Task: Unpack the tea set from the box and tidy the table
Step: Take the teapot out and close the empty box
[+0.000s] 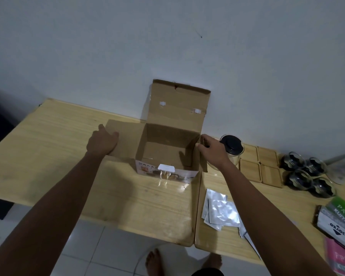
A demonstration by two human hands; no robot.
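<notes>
Your box [167, 154] stands open at the middle of the table [58, 136], against the wall, its far flap upright and its inside bare cardboard as far as you can see. Your left hand [103, 143] lies flat on the left flap, fingers [114, 135] together and lightly curled, pressing it down. Your right hand [212, 151] grips the right flap, fingers [204, 139] pinching its edge at the far right corner. Just right of that hand stands the glass teapot [232, 149] with a black lid. Further right lie four wooden coasters [260, 165] in a square, then four glass cups [305, 174] clustered together. Silver packets [219, 210] lie near you, right of the box. Books [341, 222] are stacked at the near right edge.
</notes>
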